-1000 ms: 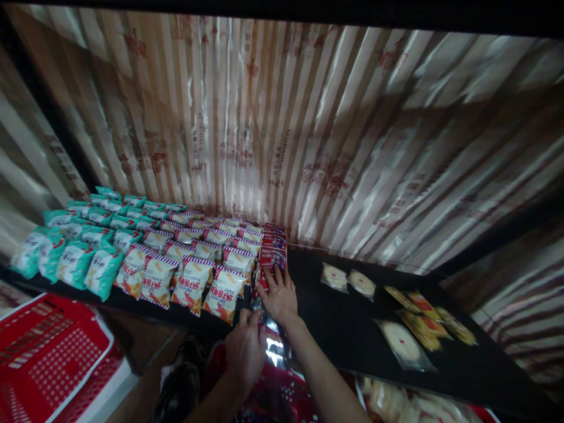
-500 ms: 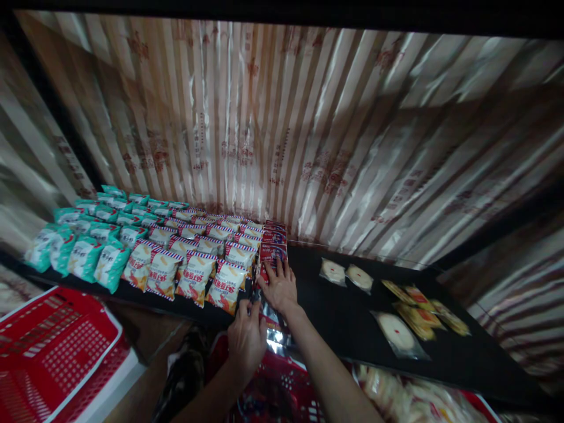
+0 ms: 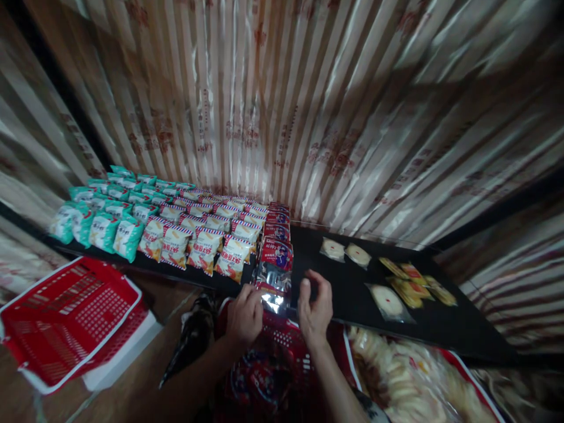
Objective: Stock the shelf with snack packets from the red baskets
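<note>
A black shelf [image 3: 352,299] carries rows of snack bags: teal ones [image 3: 106,211] at the left, white-and-orange ones [image 3: 207,238] in the middle, and a column of red packets [image 3: 277,232]. My left hand [image 3: 244,317] sits at the shelf's front edge, fingers curled on a shiny silver packet [image 3: 274,288] at the near end of the red column. Just right of that packet, my right hand [image 3: 315,305] hovers above the shelf edge with fingers loosely curled and nothing in them.
An empty red basket [image 3: 74,323] lies at the lower left on a white base. A red basket [image 3: 273,370] with dark packets sits below my hands, another with pale pastries [image 3: 409,376] at lower right. Clear-wrapped round cakes [image 3: 346,251] and yellow snacks [image 3: 414,282] lie on the shelf's right half.
My right hand has lifted off the red packets and drawn back toward the shelf edge. The view has tilted down, showing more of the baskets.
</note>
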The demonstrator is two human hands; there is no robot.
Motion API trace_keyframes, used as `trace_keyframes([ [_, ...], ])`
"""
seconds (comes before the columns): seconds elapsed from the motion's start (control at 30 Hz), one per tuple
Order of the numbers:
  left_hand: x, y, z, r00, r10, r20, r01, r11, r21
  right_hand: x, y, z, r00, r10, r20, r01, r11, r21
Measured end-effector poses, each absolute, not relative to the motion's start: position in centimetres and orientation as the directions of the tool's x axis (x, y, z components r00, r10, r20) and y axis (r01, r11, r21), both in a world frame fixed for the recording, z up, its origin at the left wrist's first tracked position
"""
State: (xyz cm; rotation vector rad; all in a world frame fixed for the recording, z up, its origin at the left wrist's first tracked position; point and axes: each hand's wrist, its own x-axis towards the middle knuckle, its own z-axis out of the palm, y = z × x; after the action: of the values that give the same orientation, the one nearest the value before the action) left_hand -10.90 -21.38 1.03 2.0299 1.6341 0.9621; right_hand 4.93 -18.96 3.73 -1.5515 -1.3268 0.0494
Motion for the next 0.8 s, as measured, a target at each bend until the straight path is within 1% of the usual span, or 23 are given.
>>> trace_keyframes([
  [0.07, -11.2, -23.5, -0.8, 0.135, 0.964, 0.228, 0.665, -0.258, 0.700, 5.3, -22.8, 1.9, 0.548, 0.732, 0.404, 0.561, 0.036, -0.827],
  [0.1, -11.2, -24.6, -2.0, 0.150, 0.975, 0.161, 0.657, -0.220, 0.721, 5.3, -24.5, 0.6, 0.601, 0.734, 0.316, 0.501, -0.037, -0.865],
  [0.17, -10.9, -26.8, -4.5, 0.221, 0.973, -0.066, 0.669, -0.102, 0.737, 5.1, -27.5, -2.3, 0.622, 0.768, 0.155, 0.430, -0.169, -0.887],
  [0.23, -10.4, -28.5, -6.8, 0.273, 0.895, -0.353, 0.722, 0.052, 0.690, 4.7, -29.3, -5.4, 0.562, 0.827, -0.032, 0.418, -0.317, -0.852],
  [0.27, -10.2, -29.0, -7.8, 0.280, 0.858, -0.430, 0.742, 0.091, 0.664, 4.4, -29.8, -6.9, 0.513, 0.847, -0.138, 0.451, -0.403, -0.796],
  [0.3, -9.9, -29.4, -8.7, 0.280, 0.825, -0.490, 0.759, 0.122, 0.639, 4.2, -30.0, -8.2, 0.446, 0.861, -0.243, 0.517, -0.470, -0.715],
  [0.33, -9.7, -29.6, -9.3, 0.278, 0.807, -0.522, 0.769, 0.139, 0.624, 3.9, -30.0, -9.3, 0.372, 0.872, -0.318, 0.602, -0.488, -0.632],
  [0.4, -9.4, -29.5, -10.2, 0.268, 0.794, -0.545, 0.775, 0.159, 0.612, 3.3, -29.5, -10.9, 0.237, 0.879, -0.413, 0.738, -0.439, -0.512],
  [0.53, -9.3, -28.1, -11.2, 0.196, 0.777, -0.598, 0.780, 0.246, 0.575, 2.1, -28.0, -12.5, 0.068, 0.897, -0.437, 0.828, -0.294, -0.477],
  [0.6, -9.5, -27.5, -11.9, 0.130, 0.758, -0.639, 0.786, 0.314, 0.533, 1.7, -27.5, -13.1, -0.013, 0.888, -0.459, 0.889, -0.200, -0.412],
  [0.7, -9.5, -27.5, -12.9, 0.062, 0.719, -0.692, 0.781, 0.397, 0.482, 1.4, -27.0, -14.1, -0.076, 0.856, -0.512, 0.944, -0.104, -0.313],
  [0.8, -9.2, -28.3, -13.7, 0.038, 0.708, -0.705, 0.753, 0.444, 0.487, 1.2, -26.7, -14.7, -0.100, 0.874, -0.476, 0.944, -0.068, -0.323],
])
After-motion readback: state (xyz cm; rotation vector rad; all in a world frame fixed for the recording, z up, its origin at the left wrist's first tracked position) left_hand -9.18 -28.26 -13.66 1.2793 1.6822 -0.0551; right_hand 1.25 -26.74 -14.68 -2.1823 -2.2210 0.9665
